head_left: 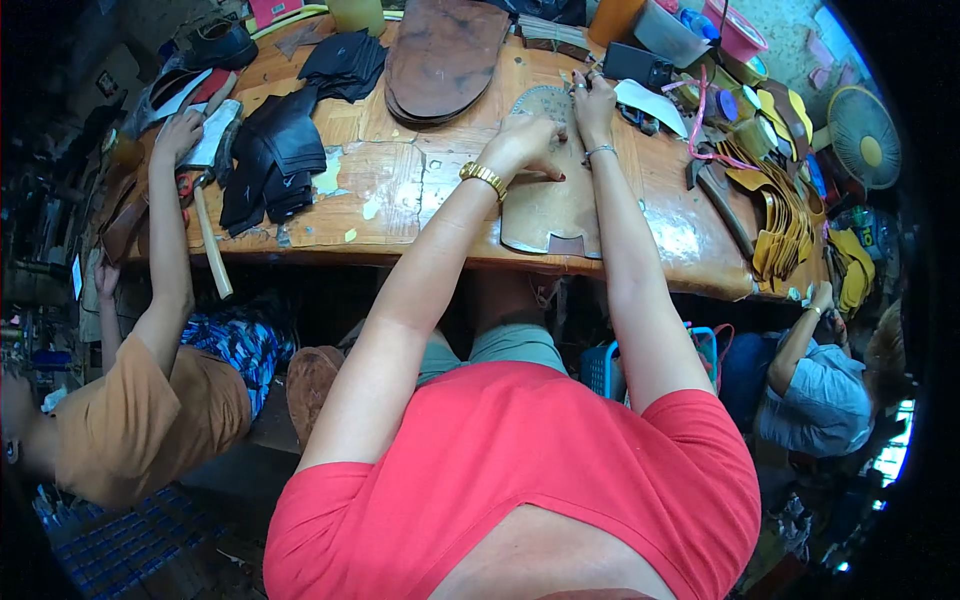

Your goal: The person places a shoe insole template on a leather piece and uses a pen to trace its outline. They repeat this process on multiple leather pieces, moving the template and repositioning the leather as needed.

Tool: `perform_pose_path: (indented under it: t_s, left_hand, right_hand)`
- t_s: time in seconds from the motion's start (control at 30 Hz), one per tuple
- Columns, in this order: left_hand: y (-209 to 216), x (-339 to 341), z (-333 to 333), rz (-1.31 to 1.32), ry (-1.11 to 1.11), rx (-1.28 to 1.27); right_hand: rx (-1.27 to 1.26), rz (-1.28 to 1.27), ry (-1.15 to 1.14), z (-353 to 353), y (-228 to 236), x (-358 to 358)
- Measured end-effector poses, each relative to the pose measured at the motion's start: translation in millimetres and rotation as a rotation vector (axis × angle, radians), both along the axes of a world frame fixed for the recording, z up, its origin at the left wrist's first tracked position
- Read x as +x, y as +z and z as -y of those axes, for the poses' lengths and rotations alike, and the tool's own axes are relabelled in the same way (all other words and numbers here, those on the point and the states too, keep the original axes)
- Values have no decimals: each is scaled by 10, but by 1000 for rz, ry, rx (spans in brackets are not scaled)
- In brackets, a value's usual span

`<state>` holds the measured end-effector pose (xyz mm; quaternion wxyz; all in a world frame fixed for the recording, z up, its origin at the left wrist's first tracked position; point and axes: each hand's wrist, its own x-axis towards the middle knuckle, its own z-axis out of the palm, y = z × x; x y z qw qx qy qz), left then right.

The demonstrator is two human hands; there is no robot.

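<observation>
A tan, board-like pattern piece (535,215) with a rounded far end and a notch in its near edge lies on the wooden table in front of me. My left hand (522,146), with a gold watch on the wrist, presses down on it, thumb and fingers apart. At the board's far right edge is my right hand (594,104), its fingers closed in a pinch. Something thin seems to be between those fingertips, too small to make out. Just left of the board's far end sits a stack of dark brown rounded leather pieces (440,60).
Black leather pieces (272,160) and a hammer (210,240) lie to the left, near a co-worker's hand (180,135). On the right are a dark box (637,66), yellow straps (785,225), tape rolls and a fan (862,138). Another person (815,385) sits at the right.
</observation>
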<state>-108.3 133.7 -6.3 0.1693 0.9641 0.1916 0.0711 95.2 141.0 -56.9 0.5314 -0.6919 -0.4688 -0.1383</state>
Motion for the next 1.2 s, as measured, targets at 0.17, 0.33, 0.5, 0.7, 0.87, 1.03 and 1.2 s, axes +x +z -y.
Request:
perform_pose_path:
  t_s: [0.17, 0.33, 0.5, 0.7, 0.87, 1.03, 1.2]
  left_hand:
    - [1, 3, -6, -29, 15, -19]
    - [-9, 3, -7, -12, 5, 4]
    - [-5, 1, 9, -5, 7, 17]
    - [37, -58, 65, 6, 22, 1]
    - [7, -58, 57, 36, 15, 3]
    - [11, -43, 74, 29, 21, -1]
    - [6, -67, 63, 34, 13, 16]
  right_hand:
    - [-40, 69, -24, -1, 19, -34]
    - [1, 11, 37, 8, 37, -42]
    - [-49, 47, 31, -52, -33, 15]
    - [-21, 97, 11, -56, -33, -32]
    - [-13, 36, 28, -64, -36, -6]
    - [-15, 31, 65, -66, -48, 14]
    - [-26, 29, 101, -58, -18, -59]
